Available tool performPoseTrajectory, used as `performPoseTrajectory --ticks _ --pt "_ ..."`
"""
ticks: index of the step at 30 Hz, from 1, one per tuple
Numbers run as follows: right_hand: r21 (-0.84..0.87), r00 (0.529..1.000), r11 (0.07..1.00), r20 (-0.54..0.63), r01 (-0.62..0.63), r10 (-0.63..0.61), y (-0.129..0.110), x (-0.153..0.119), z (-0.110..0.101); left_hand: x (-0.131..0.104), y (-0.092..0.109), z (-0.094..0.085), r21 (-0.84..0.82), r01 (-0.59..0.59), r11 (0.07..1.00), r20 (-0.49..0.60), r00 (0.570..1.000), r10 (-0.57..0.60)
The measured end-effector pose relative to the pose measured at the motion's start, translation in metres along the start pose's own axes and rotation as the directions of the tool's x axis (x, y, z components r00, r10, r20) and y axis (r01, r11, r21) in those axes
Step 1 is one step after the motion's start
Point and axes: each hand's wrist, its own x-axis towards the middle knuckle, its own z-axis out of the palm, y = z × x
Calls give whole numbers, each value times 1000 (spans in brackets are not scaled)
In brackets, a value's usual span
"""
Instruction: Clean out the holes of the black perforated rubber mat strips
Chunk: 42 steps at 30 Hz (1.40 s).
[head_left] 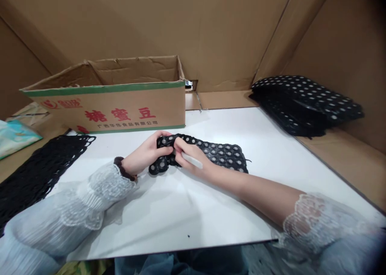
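Note:
A black sheet with rows of round grey-centred discs (227, 155) lies on the white board, its left end raised and bent between my hands. My left hand (147, 151) grips that left end, thumb on top and fingers behind it. Closed around a slim whitish tool (193, 160), my right hand (190, 154) presses against the sheet beside my left thumb. The tool's handle sticks out toward the wrist, and its tip is hidden by the fingers and the sheet.
An open cardboard box (132, 110) with red lettering stands at the back left. Black netted strips (39, 166) lie at the left. More dotted black sheets (304, 102) are stacked at the back right. A blue-and-white packet (18, 136) sits at the left edge. Cardboard walls surround the white board (169, 222).

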Motion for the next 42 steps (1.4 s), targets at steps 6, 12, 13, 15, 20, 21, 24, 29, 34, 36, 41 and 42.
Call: performPoseTrajectory --ticks 6,12,13,15,20,21,24,29,34,36,41,42 --pt "172 979 972 -97 -160 179 1 3 -6 7 -1 -29 429 70 901 -69 997 -45" --pt "308 957 915 -46 -260 288 3 3 -7 11 -12 -32 182 119 976 -174 981 -87" --pt "311 955 913 -50 -264 294 3 3 -7 11 -14 -31 94 143 985 -167 978 -126" --pt "306 953 914 -59 -266 297 2 4 -9 10 -17 -30 -93 204 974 -97 972 -213" --pt "319 935 888 -16 -332 355 1 5 -15 9 -17 -33 -298 279 913 135 959 -249" --pt "329 929 880 -17 -343 369 1 6 -16 8 -16 -35 -266 286 921 177 953 -245" --pt "389 920 852 -24 -351 391 0 7 -16 6 -17 -44 -90 327 941 299 910 -288" --pt "480 898 781 34 -399 438 -4 8 -10 6 -20 -51 24 377 926 261 892 -370" --pt "459 931 825 16 -330 364 -2 5 -5 4 -17 -34 6 369 929 111 923 -368" --pt "459 932 825 16 -328 362 -2 4 -4 2 -15 -26 -22 356 934 67 933 -354" --pt "406 946 860 30 -308 324 -5 2 -3 -1 -10 -22 30 250 968 200 947 -251" --pt "405 947 863 22 -302 321 -5 2 -2 -1 -10 -22 58 252 966 196 946 -259"
